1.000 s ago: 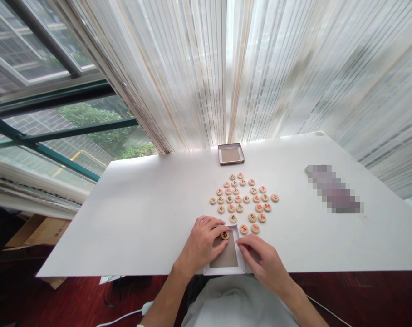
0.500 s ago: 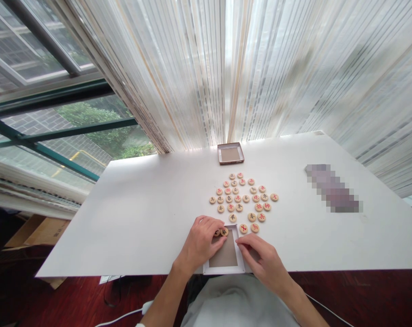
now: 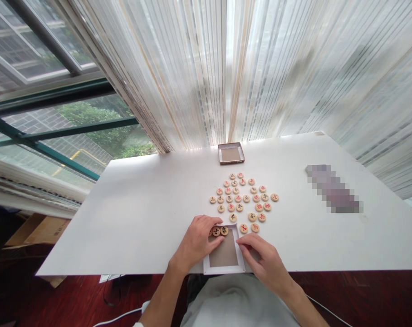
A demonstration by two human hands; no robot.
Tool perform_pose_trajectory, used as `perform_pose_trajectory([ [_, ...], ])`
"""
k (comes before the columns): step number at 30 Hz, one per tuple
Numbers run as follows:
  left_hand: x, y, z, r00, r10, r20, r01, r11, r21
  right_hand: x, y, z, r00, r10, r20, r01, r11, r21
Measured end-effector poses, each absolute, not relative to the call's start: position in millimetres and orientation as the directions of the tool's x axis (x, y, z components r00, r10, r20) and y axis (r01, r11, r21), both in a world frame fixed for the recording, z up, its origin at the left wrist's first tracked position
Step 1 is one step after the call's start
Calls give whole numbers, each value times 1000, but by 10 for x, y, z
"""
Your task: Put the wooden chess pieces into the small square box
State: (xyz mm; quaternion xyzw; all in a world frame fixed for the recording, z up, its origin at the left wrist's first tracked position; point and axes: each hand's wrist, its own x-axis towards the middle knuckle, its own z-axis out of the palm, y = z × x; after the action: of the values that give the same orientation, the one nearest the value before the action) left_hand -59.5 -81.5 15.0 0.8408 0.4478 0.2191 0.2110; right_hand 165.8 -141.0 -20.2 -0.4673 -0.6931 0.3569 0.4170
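A shallow white-walled box [image 3: 240,254] lies at the table's near edge with its grey-brown floor showing. Several round wooden xiangqi pieces [image 3: 224,231] sit in a row along its far wall, the leftmost partly hidden by my left hand. My left hand [image 3: 201,238] rests over the box's left side, thumb and fingers apart around the row and holding no piece. At the right wall, my right hand [image 3: 260,254] pinches the box rim between thumb and fingertips. Beyond the box, many loose xiangqi pieces [image 3: 237,199] with red or black characters lie flat on the table.
A second shallow box part with a dark rim [image 3: 231,162] stands at the far edge of the white table [image 3: 141,218]. On the right lies a blurred, pixelated object [image 3: 333,188]. Striped curtains [image 3: 260,68] hang behind the table, and a window is at left.
My left fingers have parted and drawn slightly left off the pieces, uncovering more of the row in the box. My right hand stays at the box's right wall.
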Motion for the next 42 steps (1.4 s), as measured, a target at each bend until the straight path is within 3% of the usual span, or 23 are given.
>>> perform_pose_trajectory([
  [42, -729, -782, 93, 487, 867, 106, 652, -442, 615, 1666, -1397, -217, -236, 948, 214, 349, 289, -892],
])
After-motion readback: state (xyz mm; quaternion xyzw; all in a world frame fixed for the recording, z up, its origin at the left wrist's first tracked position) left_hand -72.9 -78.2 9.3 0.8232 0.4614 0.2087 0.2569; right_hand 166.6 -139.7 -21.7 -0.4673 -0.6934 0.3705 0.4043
